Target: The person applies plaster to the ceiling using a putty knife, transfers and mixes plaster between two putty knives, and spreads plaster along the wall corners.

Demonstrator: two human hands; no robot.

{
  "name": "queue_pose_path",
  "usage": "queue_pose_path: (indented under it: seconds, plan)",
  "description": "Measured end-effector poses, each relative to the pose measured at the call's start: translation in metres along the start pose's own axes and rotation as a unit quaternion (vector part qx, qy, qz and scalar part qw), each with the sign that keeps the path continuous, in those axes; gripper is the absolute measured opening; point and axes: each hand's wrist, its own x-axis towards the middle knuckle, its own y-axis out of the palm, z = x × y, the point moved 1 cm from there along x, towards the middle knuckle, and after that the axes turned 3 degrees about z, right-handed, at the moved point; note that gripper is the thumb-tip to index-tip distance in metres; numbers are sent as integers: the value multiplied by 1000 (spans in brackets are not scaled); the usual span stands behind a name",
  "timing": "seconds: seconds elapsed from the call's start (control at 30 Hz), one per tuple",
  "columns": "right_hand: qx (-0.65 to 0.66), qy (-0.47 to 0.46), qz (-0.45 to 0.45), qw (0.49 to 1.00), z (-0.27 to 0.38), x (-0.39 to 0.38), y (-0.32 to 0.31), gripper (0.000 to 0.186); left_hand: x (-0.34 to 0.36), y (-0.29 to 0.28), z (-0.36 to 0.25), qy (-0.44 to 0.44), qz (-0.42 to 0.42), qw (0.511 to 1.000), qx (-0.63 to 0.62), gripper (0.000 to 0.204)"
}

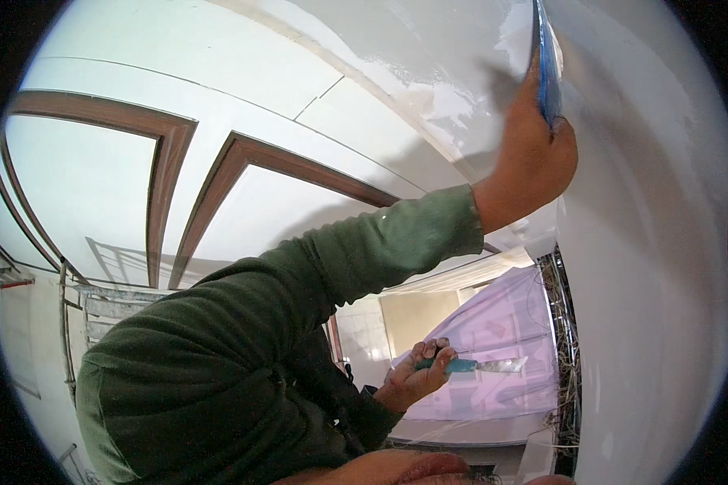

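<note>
My left hand (534, 166) is closed around a wide blue putty blade (550, 73), seen nearly edge-on. White paste shows on the blade's right side. It is raised close to the pale, smooth plastered surface (647, 267); whether the edge touches it I cannot tell. Lower down, my right hand (419, 376) grips a putty knife (461, 366) by its teal handle. Its short metal blade points to the right and has whitish smears. The right hand's fingers are curled, with pale residue on them. A dark green sleeve covers my left arm.
Brown-trimmed white panels (158, 186) line the left side. A ridge (332, 61) crosses beside patchy plaster (429, 89) at the top. Behind my right hand hangs a pink-purple curtain (501, 339). Dry, straw-like material (566, 347) fills a narrow strip next to it. A worn ladder-like frame (113, 307) stands left.
</note>
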Motion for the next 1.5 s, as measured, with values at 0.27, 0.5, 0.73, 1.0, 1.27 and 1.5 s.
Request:
queue_pose_path:
  seconds: [0.27, 0.5, 0.73, 1.0, 1.27, 1.5]
  plan:
    - [-26, -13, -23, 999, 2, -4, 9, 17, 8, 16, 15, 107, -12, 991, 86, 73]
    - [-36, -30, -74, 996, 12, -10, -2, 24, 26, 33, 16, 126, -39, 990, 59, 87]
    - [-34, -30, -41, 998, 21, -10, -27, 22, -53, 56, 14, 195, -15, 968, 159, 86]
    - [-35, -19, -88, 995, 21, -22, -7, 17, -30, 13, 21, -1, 1, 1000, -12, 81]
    - [-13, 1, -12, 1000, 12, -16, -20, 15, 2, 5, 6, 45, -49, 997, 48, 40]
    - [-53, -1, -64, 997, 16, -19, -10, 18, 6, 5, 17, 115, -63, 990, 48, 32]
